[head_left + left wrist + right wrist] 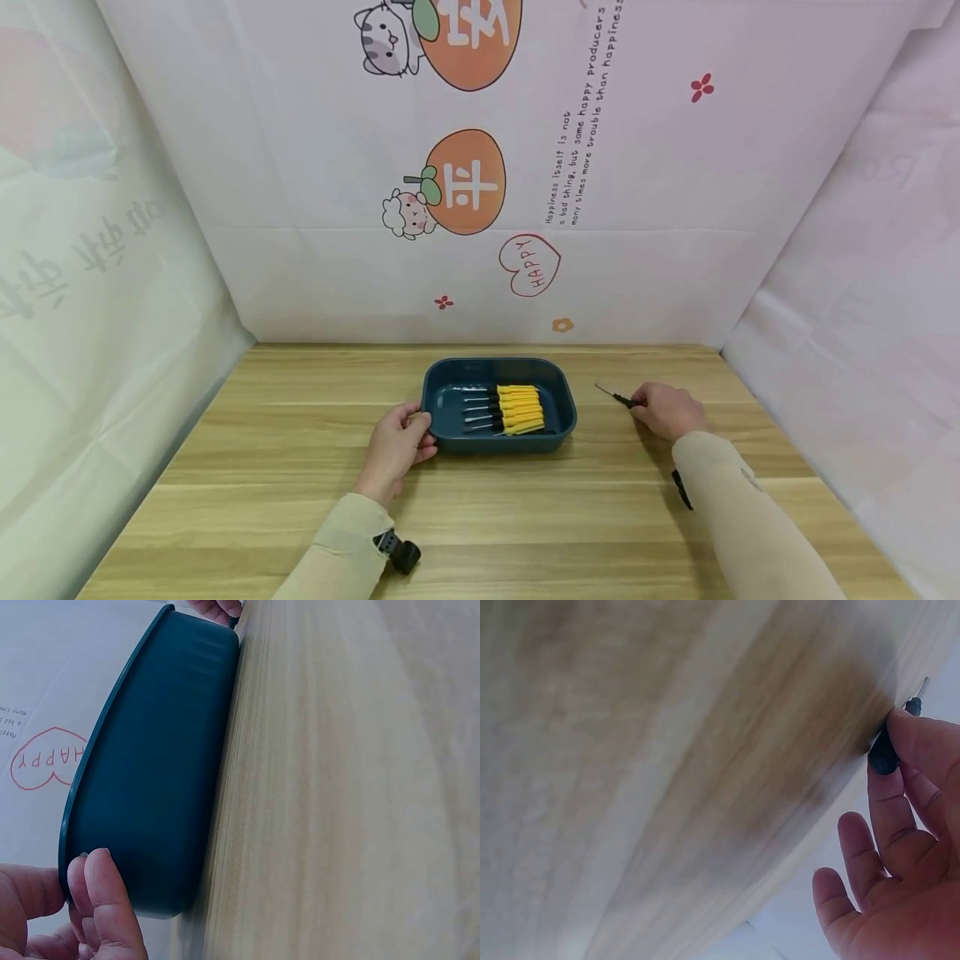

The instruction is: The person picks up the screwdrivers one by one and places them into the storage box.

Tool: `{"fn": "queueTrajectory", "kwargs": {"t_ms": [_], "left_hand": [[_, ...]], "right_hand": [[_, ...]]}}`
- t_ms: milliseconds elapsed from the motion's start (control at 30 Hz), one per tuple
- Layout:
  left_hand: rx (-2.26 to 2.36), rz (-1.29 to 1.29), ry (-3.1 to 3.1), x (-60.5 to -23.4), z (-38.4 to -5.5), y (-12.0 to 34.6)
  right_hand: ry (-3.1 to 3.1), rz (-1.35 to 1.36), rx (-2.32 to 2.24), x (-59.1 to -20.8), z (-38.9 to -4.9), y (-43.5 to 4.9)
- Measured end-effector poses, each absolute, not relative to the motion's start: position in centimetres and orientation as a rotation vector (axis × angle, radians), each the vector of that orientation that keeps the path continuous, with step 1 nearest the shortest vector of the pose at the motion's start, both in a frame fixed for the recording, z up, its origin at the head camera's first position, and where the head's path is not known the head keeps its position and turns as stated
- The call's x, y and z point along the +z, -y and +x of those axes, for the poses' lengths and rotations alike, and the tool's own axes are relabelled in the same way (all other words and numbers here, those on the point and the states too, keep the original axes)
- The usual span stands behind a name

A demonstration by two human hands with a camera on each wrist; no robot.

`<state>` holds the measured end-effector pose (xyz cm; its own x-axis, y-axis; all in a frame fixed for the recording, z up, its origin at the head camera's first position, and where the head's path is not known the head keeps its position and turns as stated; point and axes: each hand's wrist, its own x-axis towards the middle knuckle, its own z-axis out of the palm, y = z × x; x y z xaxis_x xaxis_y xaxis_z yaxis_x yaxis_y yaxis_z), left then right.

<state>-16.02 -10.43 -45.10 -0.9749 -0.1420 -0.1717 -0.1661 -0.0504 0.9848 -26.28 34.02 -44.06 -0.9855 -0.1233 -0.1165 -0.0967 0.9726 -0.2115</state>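
A dark teal rectangular bin (555, 443) stands on the table. Inside it, several yellow-and-black screwdrivers (520, 408) lie side by side, handles to the right and shafts to the left. My left hand (397, 443) grips the bin's left end, thumb at the rim and fingers against the outer wall; the left wrist view shows these fingers (109, 896) up close. Right of the bin, my right hand (670, 411) pinches a small black-handled screwdriver (624, 401) between thumb and index finger, its thin shaft pointing left and away. In the right wrist view the other fingers (859, 847) are loosely bent.
Wood-grain table (525, 517) extends around the bin and both hands. A white printed sheet (637, 283) rises behind the table's back edge, with white sheets also at the left and right sides.
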Motion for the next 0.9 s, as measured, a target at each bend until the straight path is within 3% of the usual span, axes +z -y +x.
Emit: {"fn": "queueTrajectory", "kwargs": {"t_ms": [900], "left_hand": [[2.254, -0.327, -2.141, -44.7, -15.7, 10.3]], "right_hand": [[-3.061, -0.415, -0.747, -41.6, -26.2, -31.0]]}}
